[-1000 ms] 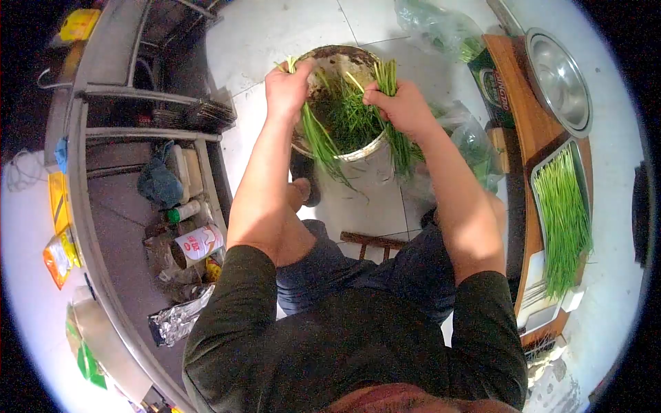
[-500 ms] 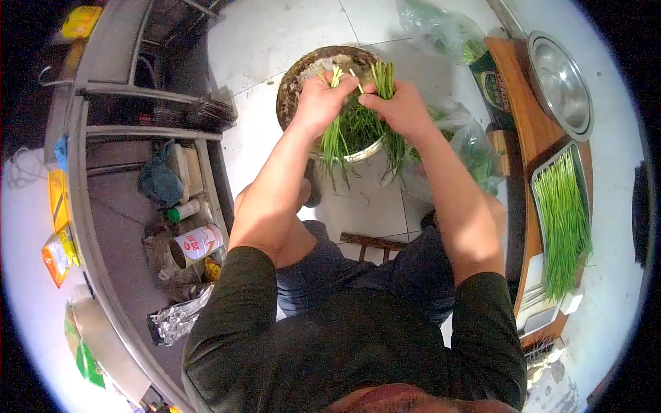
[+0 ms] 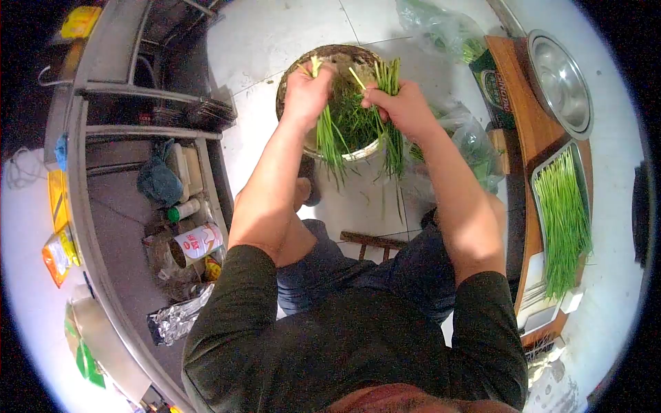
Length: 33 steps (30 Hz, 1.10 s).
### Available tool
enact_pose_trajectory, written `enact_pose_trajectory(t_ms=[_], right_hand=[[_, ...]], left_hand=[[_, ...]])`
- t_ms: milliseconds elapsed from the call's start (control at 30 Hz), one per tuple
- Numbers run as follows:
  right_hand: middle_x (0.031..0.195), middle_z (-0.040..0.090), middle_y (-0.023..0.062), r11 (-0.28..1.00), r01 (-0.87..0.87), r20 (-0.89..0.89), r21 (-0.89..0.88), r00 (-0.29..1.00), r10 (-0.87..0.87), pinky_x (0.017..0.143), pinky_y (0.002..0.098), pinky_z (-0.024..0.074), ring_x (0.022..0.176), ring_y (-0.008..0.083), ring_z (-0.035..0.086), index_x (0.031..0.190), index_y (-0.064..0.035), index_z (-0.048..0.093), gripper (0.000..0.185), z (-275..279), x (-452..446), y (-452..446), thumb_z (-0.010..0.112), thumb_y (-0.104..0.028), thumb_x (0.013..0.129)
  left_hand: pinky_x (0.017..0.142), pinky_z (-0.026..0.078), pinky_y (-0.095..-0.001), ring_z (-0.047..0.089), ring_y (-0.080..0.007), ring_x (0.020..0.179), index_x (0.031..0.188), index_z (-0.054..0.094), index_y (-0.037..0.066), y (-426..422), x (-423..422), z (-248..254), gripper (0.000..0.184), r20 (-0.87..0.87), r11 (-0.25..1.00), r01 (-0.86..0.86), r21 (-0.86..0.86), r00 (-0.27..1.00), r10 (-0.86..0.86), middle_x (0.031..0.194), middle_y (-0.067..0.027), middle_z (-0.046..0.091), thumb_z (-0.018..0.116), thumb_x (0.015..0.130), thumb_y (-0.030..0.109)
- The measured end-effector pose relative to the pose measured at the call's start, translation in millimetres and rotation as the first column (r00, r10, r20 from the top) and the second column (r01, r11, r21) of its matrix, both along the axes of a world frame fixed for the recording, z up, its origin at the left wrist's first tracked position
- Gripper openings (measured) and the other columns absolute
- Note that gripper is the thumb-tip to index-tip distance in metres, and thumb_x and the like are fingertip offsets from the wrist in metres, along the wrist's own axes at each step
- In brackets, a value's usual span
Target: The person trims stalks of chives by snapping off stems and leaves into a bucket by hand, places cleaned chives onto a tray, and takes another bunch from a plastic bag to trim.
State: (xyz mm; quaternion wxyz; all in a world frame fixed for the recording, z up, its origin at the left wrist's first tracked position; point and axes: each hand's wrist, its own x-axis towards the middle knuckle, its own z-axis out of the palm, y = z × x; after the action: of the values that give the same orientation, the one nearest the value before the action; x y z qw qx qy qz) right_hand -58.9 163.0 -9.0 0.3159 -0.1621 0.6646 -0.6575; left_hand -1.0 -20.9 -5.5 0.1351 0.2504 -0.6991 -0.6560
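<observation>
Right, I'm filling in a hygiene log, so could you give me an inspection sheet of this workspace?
Surface: pale tiled floor; at right, a brown wooden board bearing a shiny round metal bowl and a rectangular metal tray of long green stems.
Job's things: left bunch of slender green stems and right bunch of slender green stems, at a round stained off-white bucket holding more greens.
Clutter: on the dark left shelf, a white-and-red printed can, crumpled blue bundle and crumpled silver foil.
Hands: left hand and right hand apart, fingers closed around their bunches.
Cables: thin grey looped strand, far left; cannot tell if a cable.
Surroundings: clear plastic bag beside the board.
</observation>
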Motion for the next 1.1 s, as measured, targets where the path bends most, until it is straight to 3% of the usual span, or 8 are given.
enact_pose_trajectory(t_ms=[233, 267, 367, 500, 667, 833, 900, 1100], right_hand=[[0.076, 0.067, 0.0019, 1.0, 0.024, 0.059, -0.017, 0.998, -0.023, 0.051, 0.0232, 0.039, 0.055, 0.0067, 0.049, 0.092, -0.0025, 0.066, 0.019, 0.3, -1.3, -0.4, 0.068, -0.02, 0.084], [0.076, 0.067, 0.002, 1.0, 0.024, 0.076, -0.016, 0.997, -0.023, 0.051, 0.0232, 0.039, 0.055, 0.0068, 0.049, 0.092, -0.0026, 0.066, 0.019, -0.1, -1.0, -1.0, 0.068, -0.02, 0.084], [0.078, 0.067, 0.0018, 1.0, 0.013, 0.107, -0.016, 0.994, -0.012, 0.052, 0.0231, 0.039, 0.056, 0.007, 0.049, 0.093, -0.003, 0.066, 0.019, -3.2, -0.6, -3.0, 0.068, -0.02, 0.084], [0.08, 0.067, 0.0016, 0.996, -0.038, 0.135, -0.075, 0.99, 0.048, 0.052, 0.0232, 0.0392, 0.056, 0.0082, 0.05, 0.096, -0.0032, 0.066, 0.021, -11.1, -0.1, -6.1, 0.067, -0.02, 0.084], [0.086, 0.067, 0.0053, 0.99, 0.012, 0.221, -0.143, 0.975, 0.02, 0.054, 0.0255, 0.0409, 0.061, 0.0109, 0.053, 0.102, -0.0013, 0.064, 0.025, -10.3, 1.1, -6.4, 0.068, -0.019, 0.085], [0.092, 0.066, 0.0078, 0.992, 0.01, 0.324, -0.126, 0.945, 0.032, 0.055, 0.0267, 0.0427, 0.063, 0.0128, 0.053, 0.108, 0.0003, 0.06, 0.027, 1.0, 1.6, -12.6, 0.065, -0.012, 0.084], [0.093, 0.066, 0.0083, 0.992, -0.048, 0.315, -0.12, 0.945, 0.084, 0.056, 0.0264, 0.043, 0.063, 0.0134, 0.053, 0.107, -0.0001, 0.059, 0.026, 5.1, -1.4, -5.4, 0.065, -0.009, 0.083], [0.091, 0.063, 0.0081, 0.967, -0.106, 0.391, -0.233, 0.9, 0.193, 0.057, 0.0294, 0.0468, 0.069, 0.0163, 0.058, 0.103, -0.0004, 0.059, 0.024, 2.9, 2.3, -0.5, 0.063, -0.002, 0.08]], left_hand=[[0.064, 0.043, -0.0252, 0.052, -0.0083, 0.067, 0.087, 0.068, 0.0, -1.2, 1.6, -3.6, 0.027, 0.122, 0.985, 0.037, -0.17, 0.992, -0.017, 0.073, -0.0011, 0.063, 0.066, 0.087, 0.026], [0.058, 0.041, -0.0246, 0.049, -0.0072, 0.061, 0.087, 0.067, 0.001, 1.6, 2.7, 0.7, 0.027, 0.166, 0.978, 0.055, -0.202, 0.986, -0.022, 0.069, 0.0002, 0.061, 0.067, 0.087, 0.027], [0.051, 0.036, -0.0241, 0.045, -0.0066, 0.054, 0.084, 0.062, 0.007, 12.4, 2.4, 1.3, 0.021, 0.131, 0.997, 0.054, 0.048, 0.99, -0.06, 0.064, 0.0026, 0.054, 0.064, 0.09, 0.027], [0.05, 0.035, -0.0245, 0.045, -0.0077, 0.052, 0.083, 0.063, 0.006, 18.7, 6.3, 4.3, 0.025, 0.069, 0.96, 0.256, 0.116, 0.962, -0.265, 0.061, 0.0032, 0.052, 0.065, 0.09, 0.03], [0.05, 0.034, -0.0238, 0.044, -0.0078, 0.05, 0.086, 0.064, 0.005, 16.4, 1.4, -3.4, 0.019, 0.009, 0.951, 0.157, 0.268, 0.986, -0.165, 0.058, 0.0029, 0.05, 0.057, 0.092, 0.022], [0.057, 0.039, -0.0269, 0.049, -0.0109, 0.062, 0.083, 0.061, 0.004, 13.0, -0.8, 5.6, 0.019, -0.028, 0.967, 0.099, 0.236, 0.995, -0.095, 0.069, -0.0007, 0.056, 0.054, 0.09, 0.02], [0.058, 0.04, -0.0281, 0.05, -0.0123, 0.064, 0.083, 0.06, 0.003, 14.2, -4.3, 3.3, 0.02, -0.13, 0.921, 0.149, 0.361, 0.986, -0.109, 0.071, -0.0019, 0.057, 0.055, 0.09, 0.021], [0.052, 0.041, -0.0264, 0.05, -0.0111, 0.056, 0.089, 0.061, 0.004, 16.8, 1.8, 11.1, 0.016, -0.085, 0.902, 0.294, 0.316, 0.956, -0.281, 0.067, -0.001, 0.055, 0.057, 0.091, 0.019]])
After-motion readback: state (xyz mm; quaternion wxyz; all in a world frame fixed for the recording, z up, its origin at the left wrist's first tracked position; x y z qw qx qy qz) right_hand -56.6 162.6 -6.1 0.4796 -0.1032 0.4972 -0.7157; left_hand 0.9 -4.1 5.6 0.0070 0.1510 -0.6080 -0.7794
